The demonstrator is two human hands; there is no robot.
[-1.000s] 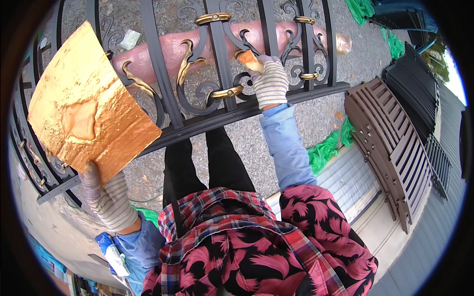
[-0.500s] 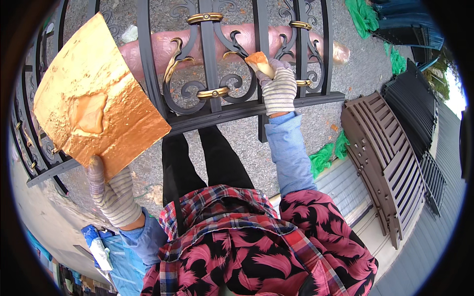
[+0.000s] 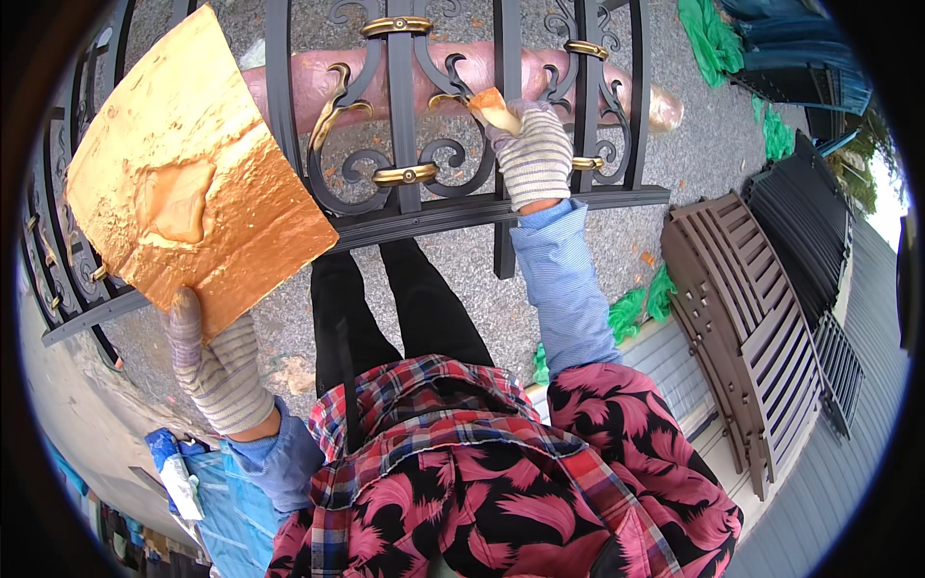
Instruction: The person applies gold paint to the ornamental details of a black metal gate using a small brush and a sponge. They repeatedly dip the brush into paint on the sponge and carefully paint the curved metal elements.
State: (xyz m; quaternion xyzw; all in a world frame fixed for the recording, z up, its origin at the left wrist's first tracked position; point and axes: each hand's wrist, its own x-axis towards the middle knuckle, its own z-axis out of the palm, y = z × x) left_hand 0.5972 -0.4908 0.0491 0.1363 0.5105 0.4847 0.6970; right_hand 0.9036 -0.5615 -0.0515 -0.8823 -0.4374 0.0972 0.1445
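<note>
My left hand [image 3: 220, 371], in a striped knit glove, grips the lower corner of a flat board [image 3: 251, 222] coated in gold paint, thumb on top. A thicker wet patch lies in the board's middle. My right hand [image 3: 533, 159], gloved alike, pinches a small pale sponge [image 3: 495, 113] whose tip is stained orange-gold. The sponge tip is at the curled leaf end of a scroll on a black metal railing panel [image 3: 434, 220]; whether it touches cannot be made out. Gold covers the leaf tips of the left scroll [image 3: 332, 106] and the collars [image 3: 405, 174] on the bars.
Behind the bars lies a long roll wrapped in pinkish plastic [image 3: 443, 87]. More black railing [image 3: 58, 250] stands at the left. Brown slatted panels [image 3: 732, 318] and green netting [image 3: 631, 313] are at the right. Blue sheeting [image 3: 231, 511] lies at the lower left.
The sponge in my right hand has shifted slightly left and up along the scroll, its tip now near the leaf end. My left hand still holds the board, which sits a little higher in view.
</note>
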